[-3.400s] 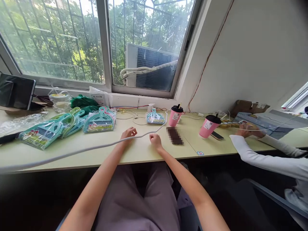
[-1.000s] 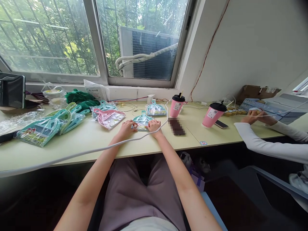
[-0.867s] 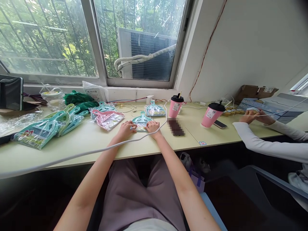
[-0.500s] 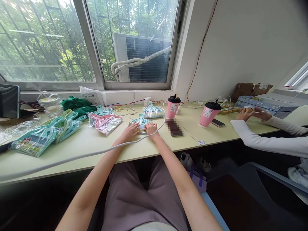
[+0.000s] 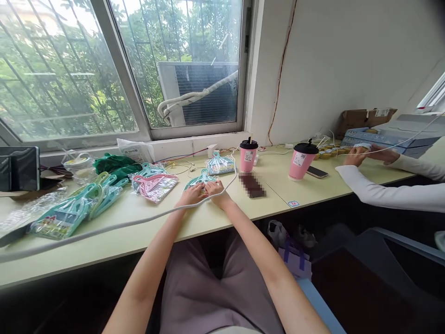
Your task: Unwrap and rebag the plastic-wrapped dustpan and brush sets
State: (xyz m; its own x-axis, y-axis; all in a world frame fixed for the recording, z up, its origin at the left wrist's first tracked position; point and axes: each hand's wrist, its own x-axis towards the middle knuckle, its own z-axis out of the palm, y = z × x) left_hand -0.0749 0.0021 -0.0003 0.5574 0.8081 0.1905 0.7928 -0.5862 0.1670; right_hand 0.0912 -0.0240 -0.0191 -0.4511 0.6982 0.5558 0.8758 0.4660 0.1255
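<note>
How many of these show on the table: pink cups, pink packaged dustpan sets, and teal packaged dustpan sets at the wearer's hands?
Pink cups: 2
Pink packaged dustpan set: 1
Teal packaged dustpan set at left hand and right hand: 1
Total visible: 4

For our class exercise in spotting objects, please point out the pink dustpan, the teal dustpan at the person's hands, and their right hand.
Pink dustpan [image 5: 155,186]: head view, middle of its wrapped body.
Teal dustpan [image 5: 201,177]: head view, its uncovered upper part.
Right hand [image 5: 216,189]: head view, back of the hand.

Greyish-mauve trousers [image 5: 215,304], pale top [image 5: 236,330]
</note>
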